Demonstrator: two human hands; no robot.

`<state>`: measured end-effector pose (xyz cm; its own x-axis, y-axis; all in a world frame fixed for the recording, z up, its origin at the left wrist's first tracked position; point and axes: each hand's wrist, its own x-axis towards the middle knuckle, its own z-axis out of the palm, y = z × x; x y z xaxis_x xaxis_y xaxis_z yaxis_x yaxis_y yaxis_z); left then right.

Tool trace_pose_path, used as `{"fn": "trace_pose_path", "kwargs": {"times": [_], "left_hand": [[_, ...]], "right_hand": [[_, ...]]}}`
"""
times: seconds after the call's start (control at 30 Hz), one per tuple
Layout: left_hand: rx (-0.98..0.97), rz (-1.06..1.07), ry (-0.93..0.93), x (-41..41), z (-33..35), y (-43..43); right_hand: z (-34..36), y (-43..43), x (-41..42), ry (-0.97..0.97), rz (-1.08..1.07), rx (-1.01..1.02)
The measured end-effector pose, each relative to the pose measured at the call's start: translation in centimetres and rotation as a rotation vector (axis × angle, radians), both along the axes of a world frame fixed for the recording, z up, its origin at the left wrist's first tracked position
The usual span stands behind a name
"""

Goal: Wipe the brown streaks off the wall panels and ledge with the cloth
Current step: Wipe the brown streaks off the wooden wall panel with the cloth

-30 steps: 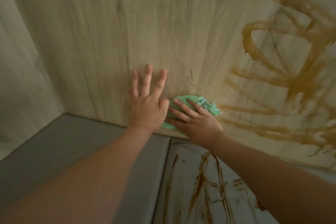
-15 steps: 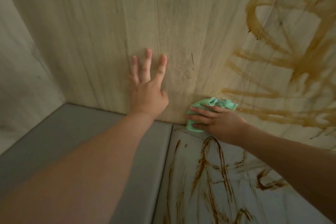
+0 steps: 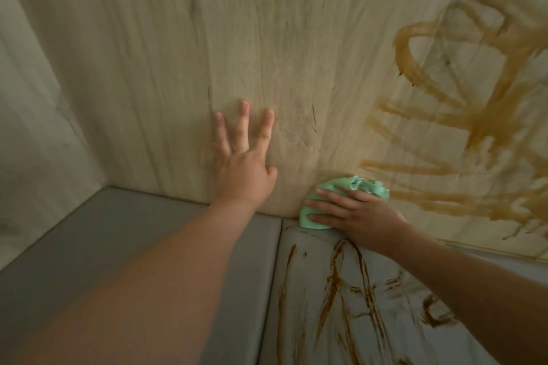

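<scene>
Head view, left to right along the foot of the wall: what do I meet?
Pale side panel → left hand → green cloth → brown streaks on the wall.

Crumpled mint-green cloth low on pale wood-grain wall panel, brown streaks right, streaked grey ledge below

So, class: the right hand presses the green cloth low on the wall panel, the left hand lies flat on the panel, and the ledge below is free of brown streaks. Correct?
No. The head view shows brown streaks on the ledge below the green cloth. The rest stands: the right hand presses the cloth low on the wall panel, and the left hand lies flat on it.
</scene>
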<state>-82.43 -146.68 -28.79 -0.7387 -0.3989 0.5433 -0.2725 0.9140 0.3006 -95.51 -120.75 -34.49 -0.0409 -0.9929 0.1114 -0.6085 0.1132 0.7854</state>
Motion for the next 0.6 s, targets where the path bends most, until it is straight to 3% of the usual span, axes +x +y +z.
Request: {"fn": "trace_pose_path", "kwargs": {"times": [0.1,0.23,0.37,0.5,0.6], "left_hand": [[0.025,-0.021,0.007,0.2,0.0,-0.1],[0.006,-0.036,-0.019,0.9,0.5,0.0],[-0.001,-0.039,-0.067,2.2,2.0,0.9],[-0.154,-0.087,0.082,2.4,5.1,2.6],[-0.111,-0.145,0.244,1.2,9.4,4.9]], "right_hand": [[2.5,3.5,-0.1,0.052,-0.059,-0.022],[9.8,1.7,-0.5,0.182,-0.058,-0.144],[18.0,-0.5,-0.5,0.218,-0.095,-0.518],[22.4,-0.5,0.4,0.139,-0.199,-0.722],[22.2,-1.1,1.3,0.065,-0.245,-0.769]]}}
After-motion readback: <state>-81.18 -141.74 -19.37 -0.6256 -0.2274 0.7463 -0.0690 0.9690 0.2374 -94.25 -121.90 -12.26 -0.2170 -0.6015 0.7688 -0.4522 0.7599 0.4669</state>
